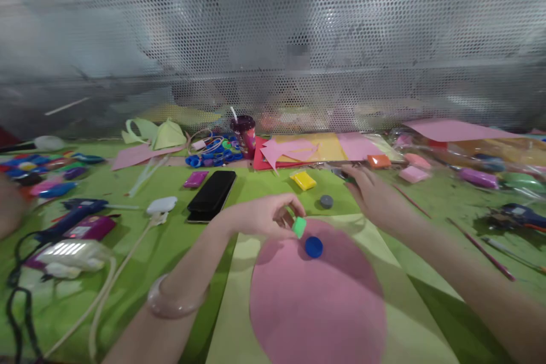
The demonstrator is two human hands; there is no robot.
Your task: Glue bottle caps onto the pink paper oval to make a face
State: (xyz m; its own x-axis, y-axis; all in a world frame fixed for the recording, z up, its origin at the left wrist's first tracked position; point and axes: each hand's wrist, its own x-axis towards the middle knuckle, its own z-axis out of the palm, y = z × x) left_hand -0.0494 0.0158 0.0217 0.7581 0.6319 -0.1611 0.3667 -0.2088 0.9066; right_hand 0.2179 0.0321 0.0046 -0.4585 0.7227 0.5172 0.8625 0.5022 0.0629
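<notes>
My left hand [281, 215] pinches a small bright green cap [299, 227] between thumb and fingers. It hovers over the top of a large pink paper circle [318, 307], which lies on a pale yellow sheet [232, 318]. Just below the green cap, a round blue cap [314, 247] rests on the pink paper. Farther right, my right hand [362, 185] reaches forward above the table, its fingers bent around a small dark thing I cannot make out. A grey cap [326, 201] and a yellow packet [303, 180] lie between the two hands.
A black phone [212, 196] and a purple packet [196, 179] lie left. Glue gun [81, 213] and white cables [123, 273] cover the far left. Behind stand a lidded cup with straw [244, 135], coloured papers [307, 151] and a perforated metal panel [273, 40].
</notes>
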